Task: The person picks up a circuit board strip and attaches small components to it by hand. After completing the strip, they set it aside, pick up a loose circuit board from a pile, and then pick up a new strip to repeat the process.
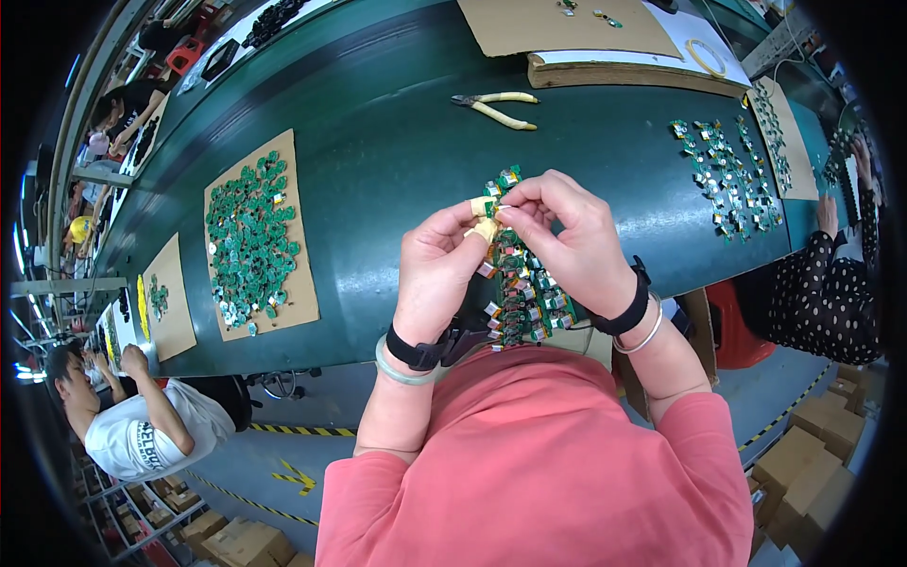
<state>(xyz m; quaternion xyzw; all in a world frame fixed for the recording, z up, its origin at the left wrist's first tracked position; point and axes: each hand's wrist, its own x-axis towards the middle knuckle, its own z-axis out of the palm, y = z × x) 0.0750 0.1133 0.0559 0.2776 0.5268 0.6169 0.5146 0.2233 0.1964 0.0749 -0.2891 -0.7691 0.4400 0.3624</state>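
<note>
Both of my hands meet over the near edge of the green table, around a small green circuit board [491, 209]. My left hand [432, 269], with pale yellow covers on the thumb and a fingertip, pinches the board from the left. From the right, my right hand [574, 236] closes thumb and forefinger at its edge; the fingertips hide the exact contact. Beneath and between my wrists lie several rows of green circuit boards [513, 302] with silvery parts, partly covered by the hands. Beyond them rests a pair of cutting pliers [499, 106] with pale yellow handles, jaws pointing left.
A cardboard sheet [309, 304] piled with round green boards lies left. More board rows [726, 180] are at the right. A thick cardboard stack [633, 76] stands at the back. Co-workers sit at both sides, one in a white shirt [151, 435], one in dotted clothing [817, 302].
</note>
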